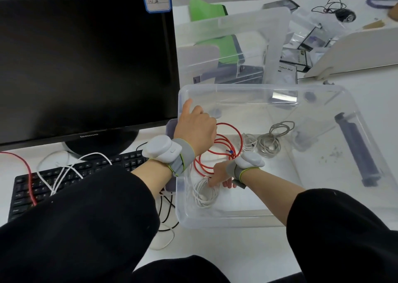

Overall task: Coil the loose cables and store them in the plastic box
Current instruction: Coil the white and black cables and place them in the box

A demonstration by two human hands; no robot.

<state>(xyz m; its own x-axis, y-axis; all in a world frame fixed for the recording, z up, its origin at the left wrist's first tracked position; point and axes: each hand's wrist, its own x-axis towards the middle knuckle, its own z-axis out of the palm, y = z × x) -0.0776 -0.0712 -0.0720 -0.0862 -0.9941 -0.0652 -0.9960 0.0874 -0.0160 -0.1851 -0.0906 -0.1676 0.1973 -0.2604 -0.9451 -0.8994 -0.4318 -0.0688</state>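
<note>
While both hands are down inside the plastic box, the step in hand looks like seating the red cable as a coil on the box floor.

Box: clear, lidless, rectangular, on the white desk just right of the monitor. A second clear box sits behind it.

To do it well, my read: keep the red loops stacked flat, tuck the free end with the blue-tipped connector under a loop so it doesn't spring open, and keep it off the neighbouring coils so they don't tangle.

Left hand: over the box's left rim, knuckles up, fingers curled down at the top of the red loops. It looks to be holding them, but the fingertips are hidden, so I cannot tell for sure.

Right hand: low in the box at the near edge of the red coil, fingers pointing down, fairly straight, touching the floor beside the white cable coil. Doesn't appear to grip anything.

Red cable: thin, several uneven loops, leaning rather than flat.

Already stored: white coil at near-left corner, grey cable coil mid-box.

Still loose, outside the box: white cable and another red cable across the keyboard, black cable by the box's left wall. Task is partway.
</note>
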